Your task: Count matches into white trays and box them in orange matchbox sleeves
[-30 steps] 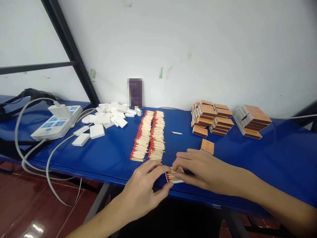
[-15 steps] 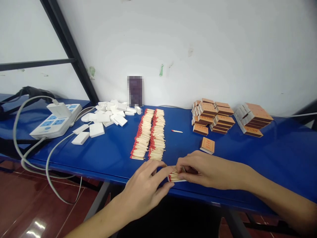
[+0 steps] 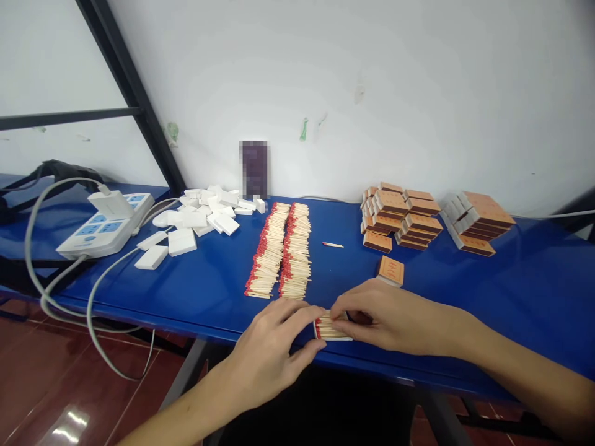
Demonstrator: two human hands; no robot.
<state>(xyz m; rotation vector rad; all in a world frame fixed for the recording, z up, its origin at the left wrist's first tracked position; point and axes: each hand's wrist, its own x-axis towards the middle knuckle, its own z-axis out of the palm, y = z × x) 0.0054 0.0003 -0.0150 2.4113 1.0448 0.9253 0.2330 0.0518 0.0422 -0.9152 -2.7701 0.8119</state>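
Note:
A small white tray filled with red-tipped matches [image 3: 331, 327] lies near the front edge of the blue table [image 3: 511, 297]. My left hand [image 3: 272, 350] pinches its left end between thumb and fingers. My right hand [image 3: 390, 316] presses closed fingers on the matches from the right. Just beyond lie two long rows of matches [image 3: 281, 251]. A single orange matchbox sleeve [image 3: 390, 271] sits behind my right hand, and one loose match [image 3: 333, 245] lies farther back.
Stacks of orange matchboxes [image 3: 402, 217] and a second stack [image 3: 476, 224] stand at the back right. A heap of white inner trays [image 3: 204, 214] is at the back left, beside a white power strip [image 3: 105, 224] with grey cables hanging over the edge.
Both hands stayed on the filled tray and shifted slightly; my right fingers slid along the matches. The view tilted a little.

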